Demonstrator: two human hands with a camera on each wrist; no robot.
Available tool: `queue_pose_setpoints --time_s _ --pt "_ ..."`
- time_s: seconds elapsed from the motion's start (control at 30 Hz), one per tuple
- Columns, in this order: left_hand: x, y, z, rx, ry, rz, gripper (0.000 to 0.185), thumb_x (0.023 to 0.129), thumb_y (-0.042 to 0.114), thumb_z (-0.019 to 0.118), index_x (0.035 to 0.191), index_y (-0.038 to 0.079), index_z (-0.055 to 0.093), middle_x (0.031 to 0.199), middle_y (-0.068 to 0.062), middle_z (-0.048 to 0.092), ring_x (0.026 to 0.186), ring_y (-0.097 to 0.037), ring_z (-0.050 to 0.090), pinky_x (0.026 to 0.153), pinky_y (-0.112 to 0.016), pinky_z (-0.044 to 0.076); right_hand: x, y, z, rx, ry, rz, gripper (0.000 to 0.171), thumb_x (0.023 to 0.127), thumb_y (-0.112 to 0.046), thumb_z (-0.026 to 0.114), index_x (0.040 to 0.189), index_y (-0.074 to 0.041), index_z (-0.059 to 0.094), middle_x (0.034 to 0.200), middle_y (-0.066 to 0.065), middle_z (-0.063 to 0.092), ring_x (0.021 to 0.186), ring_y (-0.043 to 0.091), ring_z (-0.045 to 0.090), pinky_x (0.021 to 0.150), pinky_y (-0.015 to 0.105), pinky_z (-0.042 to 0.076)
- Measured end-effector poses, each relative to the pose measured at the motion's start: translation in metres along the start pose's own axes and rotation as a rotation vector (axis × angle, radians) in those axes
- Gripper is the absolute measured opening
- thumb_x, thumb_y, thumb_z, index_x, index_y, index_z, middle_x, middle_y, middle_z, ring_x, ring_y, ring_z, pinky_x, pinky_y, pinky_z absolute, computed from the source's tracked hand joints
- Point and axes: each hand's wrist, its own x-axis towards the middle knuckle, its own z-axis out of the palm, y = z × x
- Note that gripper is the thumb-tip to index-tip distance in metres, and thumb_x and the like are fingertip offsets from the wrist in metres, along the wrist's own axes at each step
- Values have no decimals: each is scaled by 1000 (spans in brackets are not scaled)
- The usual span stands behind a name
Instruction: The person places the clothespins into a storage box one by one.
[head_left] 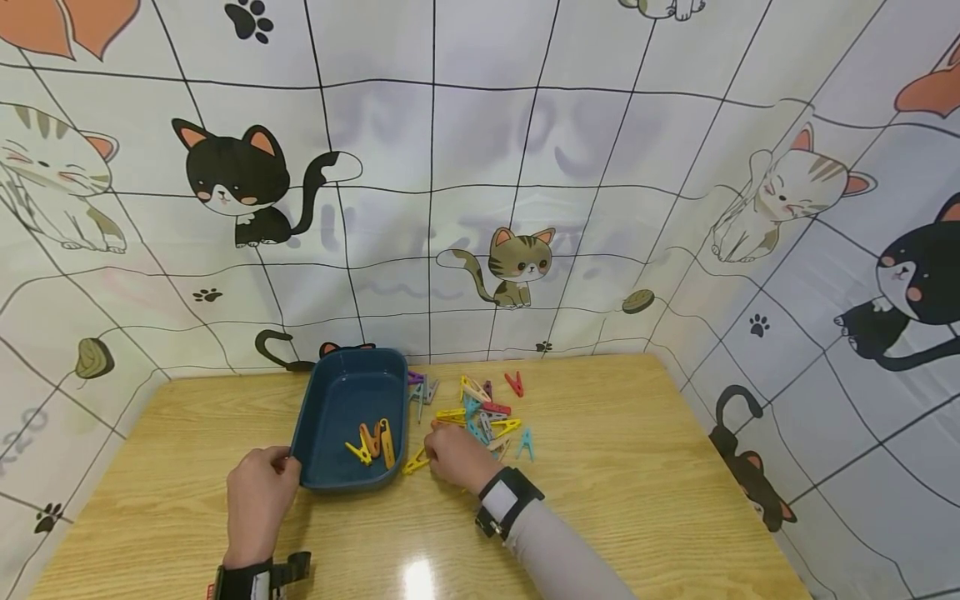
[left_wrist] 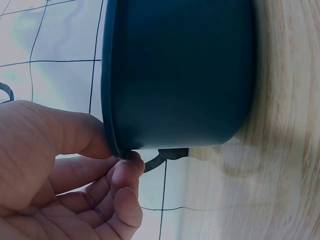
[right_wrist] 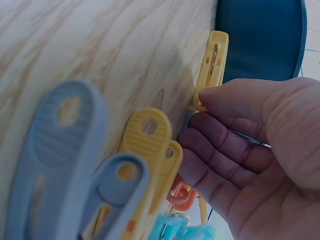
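Observation:
My left hand [head_left: 258, 500] pinches the left rim of a dark blue basin [head_left: 348, 482], thumb and fingers at its edge in the left wrist view. Inside the basin lie yellow and orange clothespins [head_left: 387, 443]. Beside its right wall, my right hand [head_left: 459, 457] pinches a yellow clothespin [right_wrist: 212, 67] by one end, with the thumb on top. Other clothespins lie close to the right hand in a loose pile, among them a red one [head_left: 514, 383], a light blue one [head_left: 526, 444] and, near the wrist camera, a grey one [right_wrist: 62, 145].
A light wood table [head_left: 637, 492] carries everything. Behind it and at the sides hangs a white sheet [head_left: 390, 208] with black grid lines and cartoon cats. The basin stands near the table's back edge. Purple and grey clothespins [head_left: 431, 390] lie by its back right corner.

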Motion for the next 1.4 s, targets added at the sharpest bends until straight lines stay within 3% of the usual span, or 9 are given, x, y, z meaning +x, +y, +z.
queue_pose_setpoints --time_s 0.2,0.37,0.53,0.67,0.87,1.07,1.4 --pt "-1 0 0 3 0 -9 24 86 0 58 97 -13 75 75 -18 68 61 -25 59 56 -37 43 -1 1 1 34 -3 5 14 89 -6 73 77 -13 72 75 -6 68 66 4 54 64 17 43" --pt "0 0 0 1 3 -6 24 86 0 58 96 -13 75 75 -18 68 60 -25 59 55 -37 44 -4 2 -2 127 21 18 16 89 -4 71 75 -12 71 75 -5 67 65 4 51 64 18 43" --pt "0 0 0 2 10 4 23 86 0 58 96 -13 75 75 -18 67 60 -26 59 56 -39 45 -7 3 -5 216 30 87 13 90 -4 69 81 -11 74 81 -4 69 68 3 53 64 19 46" --pt "-1 0 0 2 9 4 23 86 0 58 96 -13 75 75 -18 67 61 -26 59 56 -39 44 -9 4 -8 250 43 142 13 91 -5 69 81 -11 75 78 -5 64 65 5 50 60 21 42" --pt "-1 0 0 6 8 4 24 86 0 58 96 -13 75 75 -18 67 62 -27 59 57 -40 45 -10 6 -15 240 105 160 16 93 -5 67 80 -11 75 87 1 72 66 7 49 60 21 42" --pt "-1 1 0 -1 2 -3 24 87 0 58 97 -13 75 76 -18 67 62 -26 59 56 -39 45 -8 7 -21 229 122 207 12 96 -10 69 86 -11 76 86 -2 65 73 9 51 68 24 46" --pt "-1 1 1 8 17 4 23 85 0 58 95 -13 75 76 -18 67 62 -28 60 56 -39 45 -7 -1 -31 219 186 173 9 96 -10 70 90 -9 77 82 -2 61 70 8 48 66 21 44"
